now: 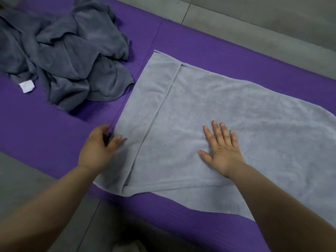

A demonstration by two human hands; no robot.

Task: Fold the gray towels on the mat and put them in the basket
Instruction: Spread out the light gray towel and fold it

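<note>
Mid-fold: my left hand (99, 148) grips the left edge of the pale towel (181, 106); my right hand (222, 150), flat, pins it. Next, probably: fold rightward.

Gray tiled floor (254, 19) runs along the far side, with a dark joint line (187, 10) cutting across it. More floor shows bottom left, and there's a pale blurred patch (127, 249) right at the bottom edge.

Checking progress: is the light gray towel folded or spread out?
Partly folded: the light gray towel lies flat on the purple mat, one layer doubled over another whose edges show beyond it.
</note>
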